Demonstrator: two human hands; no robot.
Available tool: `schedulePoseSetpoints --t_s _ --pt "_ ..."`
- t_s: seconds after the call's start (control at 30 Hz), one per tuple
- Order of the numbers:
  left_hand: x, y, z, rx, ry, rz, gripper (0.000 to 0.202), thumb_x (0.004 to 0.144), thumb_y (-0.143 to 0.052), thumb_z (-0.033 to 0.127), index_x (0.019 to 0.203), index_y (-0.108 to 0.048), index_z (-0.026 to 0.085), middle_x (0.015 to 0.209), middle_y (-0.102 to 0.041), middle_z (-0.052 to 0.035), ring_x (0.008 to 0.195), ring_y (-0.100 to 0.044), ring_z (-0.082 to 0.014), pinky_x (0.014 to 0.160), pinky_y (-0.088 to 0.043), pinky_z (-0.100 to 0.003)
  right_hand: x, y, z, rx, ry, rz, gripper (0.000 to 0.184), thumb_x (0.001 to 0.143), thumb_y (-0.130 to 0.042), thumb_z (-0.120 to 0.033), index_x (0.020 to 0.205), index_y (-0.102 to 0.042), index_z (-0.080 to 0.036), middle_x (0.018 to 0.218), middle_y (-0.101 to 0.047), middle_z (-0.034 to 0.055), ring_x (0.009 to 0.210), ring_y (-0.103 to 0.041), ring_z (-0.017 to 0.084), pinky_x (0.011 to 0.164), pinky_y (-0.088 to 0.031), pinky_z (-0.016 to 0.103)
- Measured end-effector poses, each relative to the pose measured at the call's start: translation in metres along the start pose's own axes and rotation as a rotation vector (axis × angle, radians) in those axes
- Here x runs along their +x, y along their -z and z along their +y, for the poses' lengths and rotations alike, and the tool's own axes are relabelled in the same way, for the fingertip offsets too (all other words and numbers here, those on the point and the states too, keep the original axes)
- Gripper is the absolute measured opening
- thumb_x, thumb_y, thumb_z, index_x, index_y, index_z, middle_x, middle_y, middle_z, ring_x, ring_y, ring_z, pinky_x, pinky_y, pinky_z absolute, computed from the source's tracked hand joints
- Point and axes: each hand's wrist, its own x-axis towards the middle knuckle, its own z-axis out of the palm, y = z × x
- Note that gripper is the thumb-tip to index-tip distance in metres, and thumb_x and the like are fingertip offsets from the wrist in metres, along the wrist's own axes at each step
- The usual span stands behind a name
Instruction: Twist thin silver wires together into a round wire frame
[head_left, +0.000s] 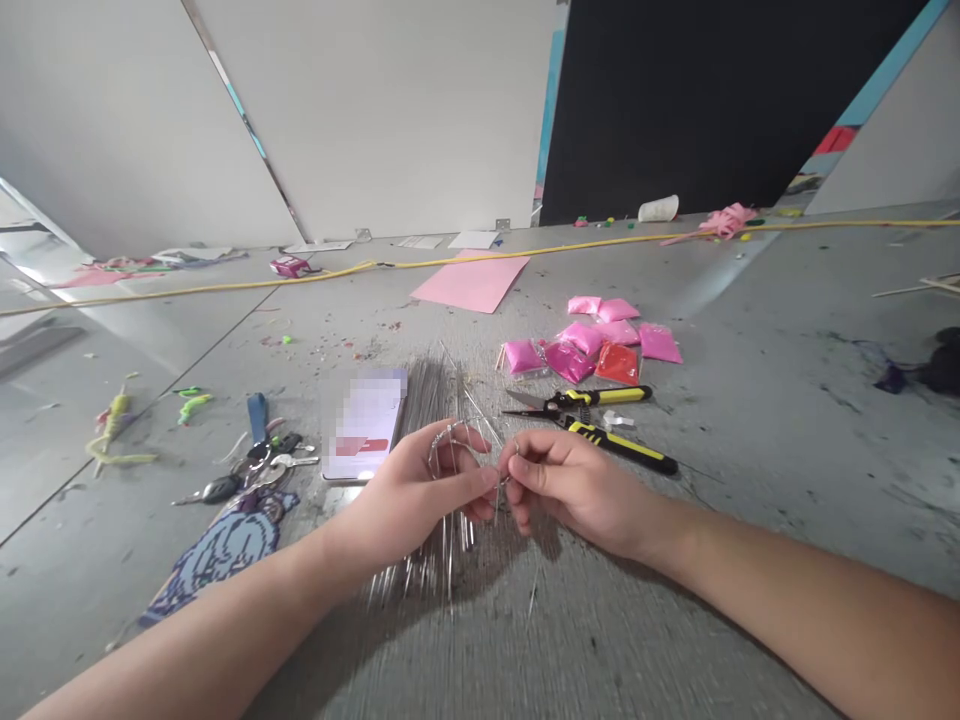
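Over the broad grey scuffed surface [585,640] and its loose bundle of thin, straight, silvery metal wires [426,395], the bare left hand [431,485] and bare right hand [566,485], near each other, pinch a thin, curved, silvery wire loop [435,446] between thumbs and fingers.

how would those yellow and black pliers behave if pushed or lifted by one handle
The pliers might pivot at the joint, since their handles stand spread. They may feel heavy for their size, given metallic-looking tips, and likely won't roll, lying flat.
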Motion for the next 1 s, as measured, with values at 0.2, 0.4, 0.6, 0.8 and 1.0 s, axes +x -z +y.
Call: schedulePoseSetpoints --t_s 0.2,0.4,0.6,0.8,1.0 --pt "-0.004 0.000 0.004 0.205 -0.070 -0.028 0.021 0.087 -0.069 0.033 0.101 -0.067 0.017 0.079 -0.069 -0.0037 0.071 -0.066 -0.0175 0.067 -0.054 -0.030 -0.001 0.001 -0.004 0.098 -0.061 -0.036 0.024 0.087 -0.073 -0.037 0.082 -0.063 -0.017 0.072 -0.064 -0.0012 0.060 -0.060 0.011 0.058 -0.050 0.024" --pt "-0.008 0.004 0.006 0.849 -0.493 0.013 0.022 0.096 -0.057 0.029 0.097 -0.076 0.018 0.079 -0.067 -0.0074 0.074 -0.061 -0.0196 0.069 -0.047 -0.031 0.000 0.002 -0.003 -0.067 -0.051 0.012 0.027 0.090 -0.069 -0.042 0.084 -0.064 -0.015 0.075 -0.063 0.0006 0.064 -0.062 0.013 0.062 -0.051 0.028" --pt "-0.010 0.007 0.003 0.906 -0.714 0.035 0.016 0.095 -0.057 0.015 0.102 -0.071 0.017 0.089 -0.072 -0.0079 0.081 -0.067 -0.0179 0.073 -0.052 -0.029 -0.005 -0.001 -0.012 -0.266 -0.075 0.023 0.028 0.087 -0.069 -0.043 0.080 -0.060 -0.017 0.064 -0.057 -0.0020 0.057 -0.051 0.011 0.052 -0.038 0.023" --pt "-0.012 0.011 0.002 0.948 -1.097 0.026 0.035 0.082 -0.055 -0.008 0.109 -0.066 0.011 0.102 -0.072 -0.0118 0.088 -0.067 -0.0196 0.074 -0.056 -0.032 -0.015 -0.008 -0.018 -0.315 0.010 0.011 0.029 0.083 -0.076 -0.039 0.079 -0.057 -0.018 0.065 -0.044 -0.0059 0.057 -0.037 0.008 0.051 -0.027 0.023" --pt "-0.020 0.006 0.012 0.956 -1.191 -0.007 0.033 0.084 -0.052 -0.007 0.110 -0.066 0.007 0.103 -0.071 -0.0161 0.091 -0.067 -0.0216 0.074 -0.059 -0.034 -0.029 -0.012 -0.016 -0.467 0.174 0.028 0.016 0.092 -0.068 -0.032 0.086 -0.060 -0.020 0.074 -0.048 -0.0035 0.067 -0.041 0.011 0.059 -0.034 0.025"
